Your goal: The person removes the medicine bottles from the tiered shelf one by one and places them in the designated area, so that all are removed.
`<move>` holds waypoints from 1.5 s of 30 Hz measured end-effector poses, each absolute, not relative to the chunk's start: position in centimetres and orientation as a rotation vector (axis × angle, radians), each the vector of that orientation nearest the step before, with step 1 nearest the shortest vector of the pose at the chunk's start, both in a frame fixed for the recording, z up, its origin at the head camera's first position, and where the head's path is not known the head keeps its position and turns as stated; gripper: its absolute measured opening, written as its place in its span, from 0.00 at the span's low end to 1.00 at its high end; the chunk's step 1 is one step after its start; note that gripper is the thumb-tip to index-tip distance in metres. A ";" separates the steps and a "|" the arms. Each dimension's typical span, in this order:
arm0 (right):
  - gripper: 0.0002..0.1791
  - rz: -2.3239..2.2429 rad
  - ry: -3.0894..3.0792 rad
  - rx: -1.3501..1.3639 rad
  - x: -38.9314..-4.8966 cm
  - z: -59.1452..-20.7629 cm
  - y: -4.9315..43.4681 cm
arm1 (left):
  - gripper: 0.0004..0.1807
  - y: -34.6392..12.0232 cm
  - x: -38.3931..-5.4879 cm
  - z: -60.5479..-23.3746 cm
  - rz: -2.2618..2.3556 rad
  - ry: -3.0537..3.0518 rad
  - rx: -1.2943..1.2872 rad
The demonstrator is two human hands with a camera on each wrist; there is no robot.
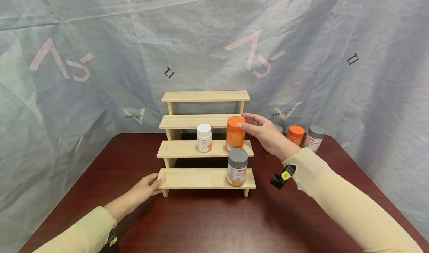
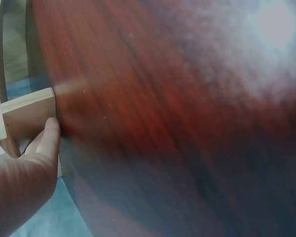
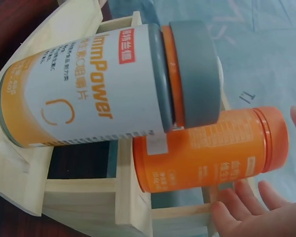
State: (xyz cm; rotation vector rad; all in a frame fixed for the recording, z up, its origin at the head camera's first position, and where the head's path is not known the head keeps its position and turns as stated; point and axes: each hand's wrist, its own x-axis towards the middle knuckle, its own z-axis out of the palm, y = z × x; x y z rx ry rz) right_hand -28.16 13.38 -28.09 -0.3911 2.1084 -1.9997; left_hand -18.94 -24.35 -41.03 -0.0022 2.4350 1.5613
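A four-tier wooden display rack [image 1: 197, 179] stands on the table. My left hand [image 1: 147, 186] holds the left end of its lowest tier, thumb on top; the left wrist view shows fingers against the side board [image 2: 29, 116]. On the second tier from the bottom stands an orange bottle [image 1: 235, 138], upright near the right end. Around its lid my right hand [image 1: 268, 135] is spread, and the right wrist view shows the fingers [image 3: 244, 202] relaxed beside the bottle. A grey-lidded jar [image 1: 237, 171] stands on the lowest tier, in front of the orange bottle.
A small white bottle [image 1: 204, 141] stands left of the orange one on the same tier. Behind my right forearm, on the table [image 1: 207, 223], are another orange-lidded jar [image 1: 295, 133] and a grey-lidded jar [image 1: 315, 137]. A grey curtain [image 1: 201, 40] hangs behind.
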 end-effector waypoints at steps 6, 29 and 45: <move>0.37 -1.908 2.149 -0.425 -28.3 -29.1 12.8 | 0.35 -24.2 -19.0 -41.1 1.533 2.447 0.004; 0.33 -1.793 2.295 -0.544 -29.3 -30.8 11.5 | 0.36 -25.2 -18.6 -40.1 1.505 2.487 0.028; 0.33 -1.786 2.312 -0.562 -29.1 -31.8 12.7 | 0.32 -24.5 -18.7 -41.1 1.598 2.393 0.057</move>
